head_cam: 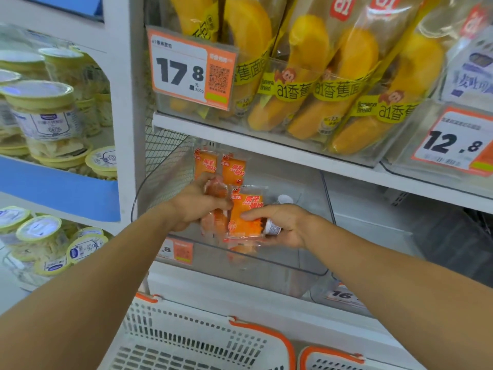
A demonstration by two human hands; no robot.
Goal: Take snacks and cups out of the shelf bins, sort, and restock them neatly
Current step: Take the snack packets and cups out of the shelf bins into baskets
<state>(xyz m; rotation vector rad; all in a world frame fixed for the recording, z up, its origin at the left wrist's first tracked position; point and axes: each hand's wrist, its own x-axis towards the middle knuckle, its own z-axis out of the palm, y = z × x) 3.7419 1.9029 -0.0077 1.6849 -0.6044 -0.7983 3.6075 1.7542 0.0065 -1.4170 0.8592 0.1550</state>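
Left hand (196,202) grips soft orange packets (216,193); right hand (280,225) pinches orange packet (244,217) w/ small cup (273,227). Light, crinkly, slippery; grip mid-body.

You can read "17.8" on the orange-framed price tag (191,69) clipped to the banana bread bin. Right of that tag, the banana bread packs (314,76) carry "a1" and "Banana Bread". Farther right, a second price tag (453,142) reads "12.8". Below it, a partly hidden tag (342,295) shows "16".
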